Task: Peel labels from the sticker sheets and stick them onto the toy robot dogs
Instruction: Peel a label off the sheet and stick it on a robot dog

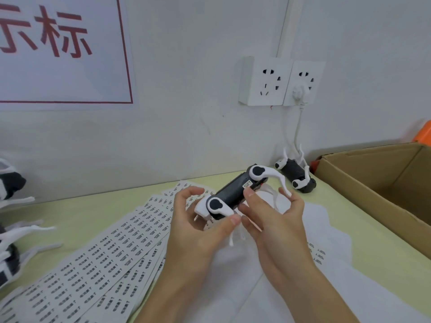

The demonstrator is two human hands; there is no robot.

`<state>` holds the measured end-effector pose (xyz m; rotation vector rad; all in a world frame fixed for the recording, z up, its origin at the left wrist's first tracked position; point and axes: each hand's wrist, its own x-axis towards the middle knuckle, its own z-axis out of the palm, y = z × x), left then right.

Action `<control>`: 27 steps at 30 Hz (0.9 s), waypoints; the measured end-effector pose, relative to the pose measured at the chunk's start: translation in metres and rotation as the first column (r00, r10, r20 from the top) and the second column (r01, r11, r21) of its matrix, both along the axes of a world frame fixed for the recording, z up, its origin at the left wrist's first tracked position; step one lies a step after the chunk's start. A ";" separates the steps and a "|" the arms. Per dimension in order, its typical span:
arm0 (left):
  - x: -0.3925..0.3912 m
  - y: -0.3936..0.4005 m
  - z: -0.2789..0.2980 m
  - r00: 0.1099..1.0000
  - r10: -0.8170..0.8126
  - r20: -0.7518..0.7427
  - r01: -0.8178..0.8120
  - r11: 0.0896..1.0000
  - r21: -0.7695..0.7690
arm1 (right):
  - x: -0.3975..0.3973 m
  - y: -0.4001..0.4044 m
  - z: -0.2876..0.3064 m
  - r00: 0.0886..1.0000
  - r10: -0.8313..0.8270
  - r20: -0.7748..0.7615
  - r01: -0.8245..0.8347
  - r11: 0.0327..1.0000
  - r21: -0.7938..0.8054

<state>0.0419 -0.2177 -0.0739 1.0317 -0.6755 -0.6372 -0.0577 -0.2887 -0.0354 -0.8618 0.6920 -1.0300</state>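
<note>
At frame centre, left hand [200,220] grips the toy dog [233,194]; right hand [268,213], fingers curled, thumb-presses the label [247,184]. Recommend rubbing edges flat.

Open cardboard box [382,183] at right, wall sockets [265,81], red-lettered wall sign [63,43].

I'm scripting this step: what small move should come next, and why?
Probably press the small white label flat with the right hand's index fingertip: it already sits on the black-and-white toy robot dog, which the left hand grips, and the fingertip rests just beside it.
</note>
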 end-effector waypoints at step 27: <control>0.010 0.003 -0.004 0.992 -0.118 0.031 0.121 0.987 -0.103 | -0.038 -0.036 -0.011 0.938 0.345 -0.028 -0.338 0.895 -0.291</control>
